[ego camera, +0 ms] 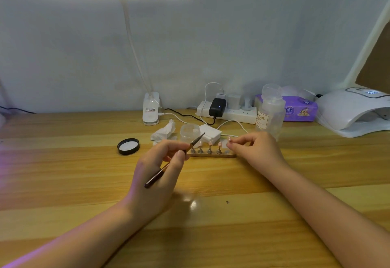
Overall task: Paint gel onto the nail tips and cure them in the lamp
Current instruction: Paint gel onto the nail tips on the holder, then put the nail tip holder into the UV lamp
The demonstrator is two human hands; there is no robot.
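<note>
A thin dark brush [168,163] slants across mid-frame, bristle tip up-right. Just right of it, pale pink nail tips [219,144] stand upright on a narrow holder strip [213,155]. The white curing lamp [346,109] sits at the right edge.

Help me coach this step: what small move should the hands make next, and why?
Probably bring the brush tip over to the nail tip and paint it. The left hand grips the brush with its point off the work, the right hand pinches one tip lifted off the holder strip, whose right end stands empty.
</note>
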